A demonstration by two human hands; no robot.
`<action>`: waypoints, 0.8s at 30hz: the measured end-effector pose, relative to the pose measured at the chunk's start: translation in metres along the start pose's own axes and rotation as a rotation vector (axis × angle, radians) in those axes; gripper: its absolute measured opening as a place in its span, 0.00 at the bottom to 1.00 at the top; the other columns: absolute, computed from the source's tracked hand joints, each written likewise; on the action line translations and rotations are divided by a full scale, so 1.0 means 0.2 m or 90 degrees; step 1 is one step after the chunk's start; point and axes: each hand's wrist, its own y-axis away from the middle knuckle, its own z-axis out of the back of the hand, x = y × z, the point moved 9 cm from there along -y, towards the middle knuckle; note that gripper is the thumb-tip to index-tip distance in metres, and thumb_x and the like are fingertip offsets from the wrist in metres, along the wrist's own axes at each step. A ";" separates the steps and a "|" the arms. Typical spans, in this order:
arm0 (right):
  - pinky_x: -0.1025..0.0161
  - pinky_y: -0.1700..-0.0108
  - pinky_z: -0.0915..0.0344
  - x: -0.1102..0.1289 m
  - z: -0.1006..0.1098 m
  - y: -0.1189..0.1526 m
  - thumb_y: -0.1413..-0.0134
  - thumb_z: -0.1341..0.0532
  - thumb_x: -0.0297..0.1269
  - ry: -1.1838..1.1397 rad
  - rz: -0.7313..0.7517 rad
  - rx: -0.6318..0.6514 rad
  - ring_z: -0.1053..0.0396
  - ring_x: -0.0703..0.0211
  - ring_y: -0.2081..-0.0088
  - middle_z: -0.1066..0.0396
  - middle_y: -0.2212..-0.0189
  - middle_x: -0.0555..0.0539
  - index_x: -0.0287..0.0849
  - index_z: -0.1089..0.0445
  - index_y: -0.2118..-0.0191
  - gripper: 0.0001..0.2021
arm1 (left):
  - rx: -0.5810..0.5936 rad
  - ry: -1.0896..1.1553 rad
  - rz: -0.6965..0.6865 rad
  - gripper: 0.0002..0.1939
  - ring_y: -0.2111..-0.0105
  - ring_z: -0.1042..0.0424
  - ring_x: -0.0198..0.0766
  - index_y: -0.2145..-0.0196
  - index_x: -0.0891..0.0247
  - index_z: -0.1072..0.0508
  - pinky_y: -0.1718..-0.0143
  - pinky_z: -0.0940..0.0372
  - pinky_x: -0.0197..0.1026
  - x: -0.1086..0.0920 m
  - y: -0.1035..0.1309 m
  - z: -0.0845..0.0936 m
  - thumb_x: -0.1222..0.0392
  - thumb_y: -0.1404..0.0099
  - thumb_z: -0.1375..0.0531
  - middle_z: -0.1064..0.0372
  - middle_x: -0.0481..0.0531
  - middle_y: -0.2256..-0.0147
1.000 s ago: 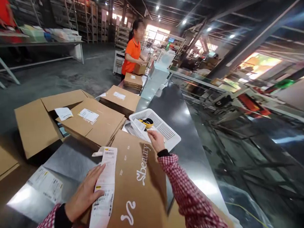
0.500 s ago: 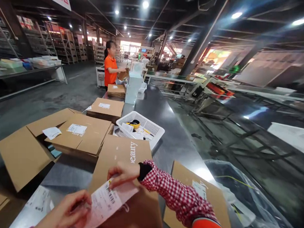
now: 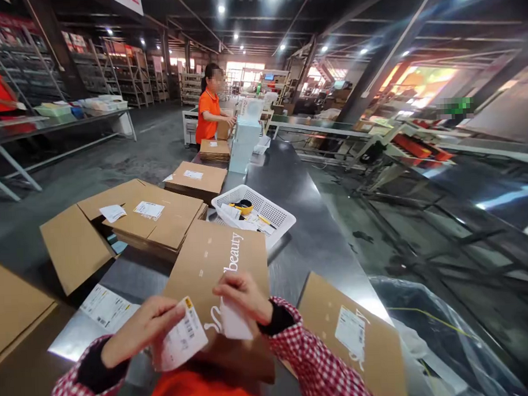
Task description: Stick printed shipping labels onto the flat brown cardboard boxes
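My left hand [image 3: 147, 326] is closed on a printed shipping label [image 3: 186, 338] with a barcode and a yellow corner mark. In my right hand [image 3: 245, 297] is a smaller white paper piece [image 3: 234, 321], pinched and apart from the label. Both hands are over a brown cardboard box [image 3: 222, 245] printed with "beauty" in white. Beside my left forearm, more printed labels [image 3: 107, 307] lie on the metal table [image 3: 303, 220]. A labelled cardboard box [image 3: 326, 305] is right of my right sleeve.
A white basket [image 3: 282, 220] holds a yellow tape roll and papers. Stacked flat boxes [image 3: 171, 207] and an open carton [image 3: 70, 245] stand left. A person in orange [image 3: 208, 116] works at a pale machine [image 3: 243, 141]. Clear plastic [image 3: 428, 308] hangs at right.
My right hand has drawn away from the label and now holds a separate white piece. The label has stayed in my left hand. The view has turned left.
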 end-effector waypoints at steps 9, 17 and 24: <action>0.68 0.69 0.39 -0.06 -0.07 0.16 0.50 0.38 0.48 -0.024 -0.043 0.156 0.37 0.66 0.73 0.31 0.75 0.51 0.38 0.29 0.69 0.15 | -0.056 -0.119 -0.027 0.24 0.76 0.49 0.31 0.77 0.64 0.38 0.76 0.55 0.34 -0.15 -0.11 -0.11 0.41 0.36 0.52 0.50 0.43 0.78; 0.67 0.68 0.40 -0.15 0.18 0.34 0.55 0.34 0.46 -0.178 -0.145 -0.087 0.36 0.66 0.73 0.31 0.76 0.52 0.37 0.30 0.72 0.15 | 0.070 -0.087 -0.039 0.22 0.77 0.52 0.30 0.79 0.64 0.39 0.77 0.55 0.34 0.02 -0.07 -0.11 0.43 0.37 0.49 0.53 0.42 0.79; 0.69 0.72 0.45 -0.22 0.08 0.58 0.58 0.32 0.47 -0.248 -0.156 -0.342 0.41 0.68 0.76 0.34 0.80 0.53 0.38 0.31 0.75 0.16 | 0.081 -0.108 -0.010 0.26 0.79 0.49 0.31 0.83 0.63 0.41 0.79 0.52 0.34 0.06 -0.09 -0.05 0.37 0.43 0.47 0.52 0.43 0.80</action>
